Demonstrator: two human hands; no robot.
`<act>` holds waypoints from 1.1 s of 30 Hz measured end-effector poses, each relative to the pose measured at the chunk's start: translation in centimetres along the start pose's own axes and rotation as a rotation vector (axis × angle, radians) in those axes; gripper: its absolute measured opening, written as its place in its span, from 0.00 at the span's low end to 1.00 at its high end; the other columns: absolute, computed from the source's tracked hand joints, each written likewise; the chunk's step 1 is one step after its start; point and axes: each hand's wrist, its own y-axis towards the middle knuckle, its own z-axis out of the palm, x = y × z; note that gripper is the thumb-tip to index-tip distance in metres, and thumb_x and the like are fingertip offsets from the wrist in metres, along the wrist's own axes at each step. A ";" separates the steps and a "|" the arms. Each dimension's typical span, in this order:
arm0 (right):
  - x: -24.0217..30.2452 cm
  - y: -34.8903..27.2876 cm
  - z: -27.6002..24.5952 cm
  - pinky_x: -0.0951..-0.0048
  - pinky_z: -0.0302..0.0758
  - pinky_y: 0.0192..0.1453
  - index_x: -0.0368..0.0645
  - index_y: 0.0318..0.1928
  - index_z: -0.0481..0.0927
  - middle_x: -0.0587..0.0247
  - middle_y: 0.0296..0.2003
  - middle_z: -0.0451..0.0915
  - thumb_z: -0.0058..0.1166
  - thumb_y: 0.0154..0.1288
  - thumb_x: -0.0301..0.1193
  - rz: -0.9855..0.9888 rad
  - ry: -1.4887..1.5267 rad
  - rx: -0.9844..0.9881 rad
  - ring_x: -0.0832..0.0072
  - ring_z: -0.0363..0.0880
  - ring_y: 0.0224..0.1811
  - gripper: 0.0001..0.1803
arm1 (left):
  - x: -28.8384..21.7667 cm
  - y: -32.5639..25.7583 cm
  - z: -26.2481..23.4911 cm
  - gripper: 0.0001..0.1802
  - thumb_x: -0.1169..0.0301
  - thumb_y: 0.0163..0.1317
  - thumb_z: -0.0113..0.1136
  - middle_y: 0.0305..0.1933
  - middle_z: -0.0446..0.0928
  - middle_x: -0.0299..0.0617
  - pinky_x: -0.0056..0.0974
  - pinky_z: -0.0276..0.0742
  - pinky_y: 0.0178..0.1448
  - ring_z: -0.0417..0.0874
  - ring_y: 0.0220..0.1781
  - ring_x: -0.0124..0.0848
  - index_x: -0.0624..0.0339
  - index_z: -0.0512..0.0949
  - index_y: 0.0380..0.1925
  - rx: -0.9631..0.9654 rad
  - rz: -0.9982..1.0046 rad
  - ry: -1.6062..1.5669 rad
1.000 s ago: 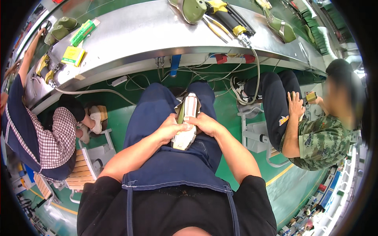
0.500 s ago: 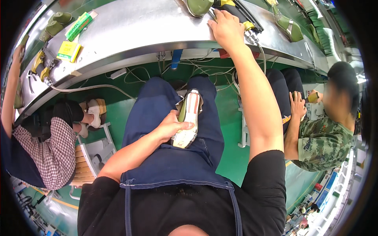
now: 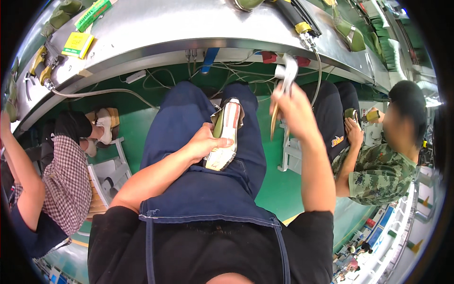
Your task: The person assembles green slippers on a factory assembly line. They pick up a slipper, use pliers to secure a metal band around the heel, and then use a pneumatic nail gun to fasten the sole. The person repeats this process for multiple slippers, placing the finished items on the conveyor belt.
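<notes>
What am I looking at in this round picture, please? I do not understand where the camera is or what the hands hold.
The camera sits on a person's head and looks down, so you see that person's own body: black shirt, blue apron over the lap, both forearms coming up from below. The wide lens bends straight edges, which is why the picture looks round.

The left hand holds a shoe on the lap, sole up. The right hand is raised and grips a hammer with a metal head.

Above runs a long metal bench. On it lie a yellow pad, a green box, olive shoes and a black tool with a hose. Cables hang beneath it.

Two other people sit nearby: one in a checked shirt to the left, one in a camouflage shirt to the right.
</notes>
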 end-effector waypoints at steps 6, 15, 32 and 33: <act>-5.0 -8.0 4.3 0.45 0.81 0.50 0.32 0.49 0.71 0.38 0.42 0.84 0.48 0.72 0.20 0.058 -0.788 0.152 0.41 0.85 0.44 0.08 | -0.8 -0.7 0.2 0.37 0.69 0.54 0.82 0.52 0.84 0.56 0.41 0.85 0.59 0.89 0.51 0.39 0.80 0.72 0.58 -0.020 -0.001 0.022; -7.8 -9.4 6.7 0.48 0.82 0.54 0.34 0.47 0.72 0.39 0.45 0.80 0.48 0.67 0.18 0.044 -1.066 0.063 0.44 0.81 0.50 0.09 | -1.4 -0.7 0.2 0.36 0.70 0.55 0.80 0.51 0.84 0.56 0.41 0.85 0.57 0.89 0.50 0.38 0.80 0.73 0.57 0.030 0.013 0.009; -7.8 -8.8 7.5 0.47 0.83 0.49 0.35 0.46 0.71 0.40 0.42 0.82 0.48 0.69 0.20 0.079 -1.089 0.068 0.43 0.85 0.46 0.06 | -0.7 -0.3 -0.2 0.42 0.68 0.54 0.81 0.53 0.82 0.60 0.40 0.85 0.57 0.89 0.52 0.40 0.84 0.69 0.60 -0.006 0.005 0.047; -7.9 -8.7 7.5 0.47 0.83 0.49 0.35 0.46 0.71 0.40 0.42 0.82 0.48 0.70 0.20 0.079 -1.093 0.073 0.43 0.85 0.45 0.06 | -0.4 -0.1 -0.2 0.42 0.67 0.53 0.81 0.53 0.82 0.60 0.41 0.85 0.58 0.89 0.52 0.40 0.84 0.68 0.60 -0.017 0.013 0.046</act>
